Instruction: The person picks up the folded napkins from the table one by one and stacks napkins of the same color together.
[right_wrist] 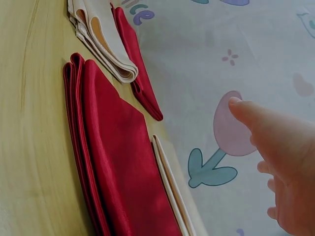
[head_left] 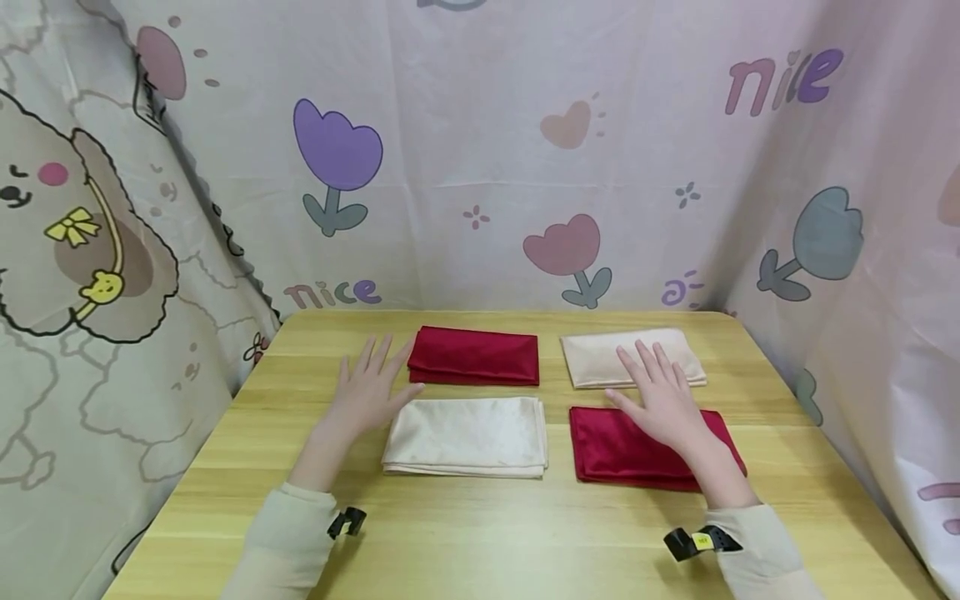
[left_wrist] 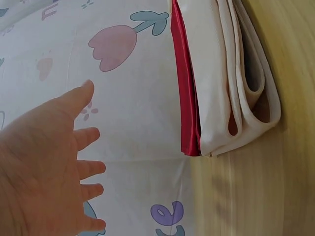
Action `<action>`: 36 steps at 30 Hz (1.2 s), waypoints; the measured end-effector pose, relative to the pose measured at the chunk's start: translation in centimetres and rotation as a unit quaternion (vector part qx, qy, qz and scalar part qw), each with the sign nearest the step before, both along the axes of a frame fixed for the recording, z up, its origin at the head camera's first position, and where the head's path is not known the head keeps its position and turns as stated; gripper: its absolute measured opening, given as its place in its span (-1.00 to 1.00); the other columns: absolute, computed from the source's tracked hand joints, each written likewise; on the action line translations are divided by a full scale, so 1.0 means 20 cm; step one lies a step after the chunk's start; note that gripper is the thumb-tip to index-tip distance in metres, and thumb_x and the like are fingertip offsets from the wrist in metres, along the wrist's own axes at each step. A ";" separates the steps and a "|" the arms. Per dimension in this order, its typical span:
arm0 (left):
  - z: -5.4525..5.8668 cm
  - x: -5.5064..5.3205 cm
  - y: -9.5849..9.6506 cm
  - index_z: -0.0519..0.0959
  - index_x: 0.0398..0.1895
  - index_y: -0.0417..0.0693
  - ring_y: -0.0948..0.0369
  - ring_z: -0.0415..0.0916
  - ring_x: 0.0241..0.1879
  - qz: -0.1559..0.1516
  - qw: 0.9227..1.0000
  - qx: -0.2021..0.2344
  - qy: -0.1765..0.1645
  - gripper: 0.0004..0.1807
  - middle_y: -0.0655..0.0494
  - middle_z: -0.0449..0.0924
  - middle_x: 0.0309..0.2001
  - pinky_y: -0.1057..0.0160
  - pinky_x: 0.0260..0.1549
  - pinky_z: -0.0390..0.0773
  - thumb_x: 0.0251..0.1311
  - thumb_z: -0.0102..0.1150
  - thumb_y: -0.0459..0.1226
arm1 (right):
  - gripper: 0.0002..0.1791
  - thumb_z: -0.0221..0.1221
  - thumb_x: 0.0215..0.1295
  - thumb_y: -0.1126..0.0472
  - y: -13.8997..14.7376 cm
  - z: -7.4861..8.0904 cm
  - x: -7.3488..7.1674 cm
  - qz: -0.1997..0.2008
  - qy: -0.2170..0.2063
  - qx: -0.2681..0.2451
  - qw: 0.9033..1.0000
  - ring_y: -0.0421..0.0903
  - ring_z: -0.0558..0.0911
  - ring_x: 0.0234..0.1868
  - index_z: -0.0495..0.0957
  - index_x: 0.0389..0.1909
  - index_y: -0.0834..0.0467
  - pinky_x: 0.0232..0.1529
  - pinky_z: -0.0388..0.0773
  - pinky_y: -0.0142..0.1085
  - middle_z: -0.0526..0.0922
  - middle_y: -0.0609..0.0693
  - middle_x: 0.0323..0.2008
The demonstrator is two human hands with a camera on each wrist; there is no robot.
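Observation:
Four pieces is avoided here: several folded satin cloths lie on the wooden table in two rows. At the back are a red cloth (head_left: 474, 357) on the left and a cream cloth (head_left: 600, 360) on the right. In front lie a cream cloth (head_left: 468, 437) on the left and a red cloth (head_left: 626, 450) on the right. My left hand (head_left: 367, 396), fingers spread, hovers left of the left-hand pair and holds nothing. Over the right-hand pair my right hand (head_left: 663, 408) is spread too, partly hiding both cloths. In the wrist views both hands appear raised above the cloths.
The light wooden table (head_left: 480, 533) ends at a printed curtain (head_left: 465, 150) behind it. More printed fabric (head_left: 82, 400) hangs along the left side and the right side. Each sleeve carries a black wrist strap, such as the right strap (head_left: 682, 543).

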State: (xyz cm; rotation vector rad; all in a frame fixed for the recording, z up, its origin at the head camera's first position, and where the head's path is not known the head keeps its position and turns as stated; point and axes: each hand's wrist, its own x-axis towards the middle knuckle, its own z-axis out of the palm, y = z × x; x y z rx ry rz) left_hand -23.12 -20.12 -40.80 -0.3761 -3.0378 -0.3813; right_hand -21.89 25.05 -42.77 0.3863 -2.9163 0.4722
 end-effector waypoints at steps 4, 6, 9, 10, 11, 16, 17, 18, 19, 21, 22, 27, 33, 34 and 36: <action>0.00 0.02 -0.01 -0.07 0.56 0.27 -0.19 -0.38 0.55 0.002 1.000 0.000 0.001 -0.17 -0.11 -0.26 0.58 -0.47 0.32 -0.35 0.32 -0.17 0.30 | -0.13 0.08 0.33 -0.24 -0.01 0.00 0.01 0.005 0.003 -0.007 1.000 0.32 -0.17 0.53 0.00 0.54 0.02 0.40 -0.24 0.35 -0.04 0.28 0.52; -0.01 0.03 -0.02 -0.08 0.56 0.27 -0.19 -0.37 0.55 0.006 1.000 0.003 -0.002 -0.17 -0.10 -0.26 0.58 -0.48 0.31 -0.33 0.32 -0.18 0.30 | -0.13 0.07 0.33 -0.24 -0.02 0.00 0.02 0.008 0.003 -0.015 1.000 0.31 -0.17 0.53 0.01 0.54 0.01 0.39 -0.23 0.36 -0.04 0.27 0.52; -0.02 0.04 -0.02 -0.09 0.57 0.27 -0.21 -0.35 0.54 0.011 1.000 0.012 -0.008 -0.17 -0.12 -0.24 0.58 -0.50 0.30 -0.30 0.33 -0.20 0.30 | -0.14 0.06 0.34 -0.25 -0.02 0.00 0.03 0.009 -0.001 -0.034 0.999 0.30 -0.17 0.54 0.02 0.53 0.01 0.39 -0.22 0.37 -0.04 0.27 0.52; -0.02 0.05 -0.03 -0.09 0.57 0.27 -0.22 -0.34 0.54 0.012 1.000 0.019 -0.011 -0.17 -0.13 -0.23 0.58 -0.51 0.29 -0.30 0.33 -0.20 0.30 | -0.14 0.06 0.34 -0.25 -0.02 0.01 0.04 0.009 -0.002 -0.040 0.999 0.30 -0.17 0.54 0.02 0.53 0.01 0.39 -0.22 0.37 -0.04 0.27 0.53; -0.02 0.05 -0.03 -0.10 0.57 0.28 -0.21 -0.35 0.54 0.015 0.999 0.025 -0.014 -0.17 -0.12 -0.24 0.58 -0.50 0.29 -0.30 0.33 -0.21 0.30 | -0.15 0.07 0.34 -0.24 -0.02 0.01 0.05 0.010 -0.003 -0.048 0.999 0.30 -0.17 0.54 0.02 0.53 0.01 0.38 -0.22 0.37 -0.04 0.27 0.52; -0.02 0.08 -0.04 -0.09 0.57 0.20 -0.26 -0.34 0.53 0.021 0.998 0.063 -0.021 -0.17 -0.16 -0.25 0.58 -0.50 0.29 -0.29 0.35 -0.24 0.30 | -0.19 0.08 0.37 -0.17 -0.04 0.02 0.06 0.017 -0.007 -0.093 0.995 0.31 -0.15 0.53 0.04 0.53 0.04 0.35 -0.18 0.41 -0.02 0.28 0.52; -0.02 0.09 -0.04 -0.08 0.57 0.18 -0.27 -0.34 0.52 0.023 0.997 0.071 -0.022 -0.17 -0.17 -0.25 0.57 -0.49 0.30 -0.28 0.36 -0.25 0.29 | -0.19 0.08 0.37 -0.15 -0.04 0.02 0.06 0.020 -0.010 -0.105 0.994 0.32 -0.15 0.53 0.04 0.53 0.04 0.35 -0.18 0.41 -0.01 0.29 0.52; -0.02 0.09 -0.04 -0.08 0.57 0.16 -0.27 -0.33 0.52 0.025 0.996 0.079 -0.024 -0.18 -0.18 -0.26 0.57 -0.49 0.30 -0.28 0.37 -0.26 0.29 | -0.20 0.08 0.38 -0.14 -0.05 0.02 0.06 0.021 -0.013 -0.119 0.993 0.32 -0.15 0.53 0.04 0.52 0.04 0.34 -0.17 0.42 -0.02 0.28 0.52; -0.02 0.09 -0.05 -0.08 0.57 0.14 -0.28 -0.32 0.52 0.025 0.996 0.088 -0.023 -0.18 -0.19 -0.26 0.57 -0.49 0.30 -0.27 0.38 -0.27 0.27 | -0.21 0.08 0.38 -0.12 -0.05 0.03 0.06 0.024 -0.015 -0.132 0.991 0.33 -0.15 0.53 0.05 0.52 0.05 0.35 -0.17 0.41 -0.02 0.29 0.52; -0.02 0.10 -0.05 -0.08 0.57 0.13 -0.28 -0.31 0.52 0.028 0.993 0.108 -0.025 -0.20 -0.19 -0.26 0.57 -0.48 0.31 -0.24 0.39 -0.28 0.26 | -0.22 0.08 0.39 -0.10 -0.06 0.03 0.06 0.030 -0.023 -0.161 0.986 0.34 -0.15 0.53 0.05 0.52 0.06 0.35 -0.16 0.41 -0.02 0.29 0.52; -0.02 0.11 -0.06 -0.08 0.57 0.12 -0.27 -0.30 0.52 0.029 0.992 0.120 -0.025 -0.20 -0.19 -0.25 0.57 -0.47 0.31 -0.23 0.40 -0.28 0.25 | -0.23 0.08 0.40 -0.09 -0.06 0.03 0.06 0.032 -0.028 -0.176 0.983 0.35 -0.15 0.53 0.06 0.52 0.07 0.35 -0.16 0.42 -0.03 0.28 0.52; -0.01 0.14 -0.07 -0.09 0.57 0.14 -0.27 -0.25 0.52 0.027 0.981 0.189 -0.026 -0.22 -0.19 -0.23 0.57 -0.47 0.31 -0.15 0.41 -0.28 0.23 | -0.27 0.02 0.44 -0.09 -0.07 0.03 0.07 0.034 -0.063 -0.238 0.969 0.33 -0.14 0.54 0.03 0.53 0.01 0.32 -0.12 0.44 -0.07 0.25 0.54; -0.01 0.13 -0.09 -0.09 0.57 0.05 -0.21 -0.22 0.53 0.018 0.963 0.268 -0.030 -0.25 -0.15 -0.18 0.57 -0.34 0.39 -0.12 0.46 -0.33 0.18 | -0.30 -0.05 0.49 -0.07 -0.09 0.04 0.10 0.039 -0.098 -0.296 0.949 0.31 -0.10 0.54 0.00 0.54 0.04 0.36 -0.12 0.39 -0.08 0.23 0.55; -0.01 0.13 -0.09 -0.08 0.57 0.04 -0.19 -0.21 0.53 0.019 0.959 0.282 -0.032 -0.25 -0.15 -0.17 0.57 -0.32 0.40 -0.13 0.46 -0.34 0.18 | -0.30 -0.06 0.50 -0.07 -0.09 0.04 0.10 0.042 -0.106 -0.310 0.944 0.30 -0.11 0.54 -0.01 0.54 0.05 0.37 -0.13 0.37 -0.08 0.23 0.55; -0.01 0.14 -0.09 -0.09 0.57 0.01 -0.19 -0.21 0.53 0.020 0.949 0.312 -0.041 -0.26 -0.14 -0.16 0.57 -0.30 0.41 -0.14 0.47 -0.38 0.17 | -0.31 -0.08 0.51 -0.06 -0.10 0.04 0.11 0.048 -0.128 -0.343 0.929 0.29 -0.14 0.54 -0.02 0.54 0.05 0.38 -0.14 0.37 -0.09 0.20 0.55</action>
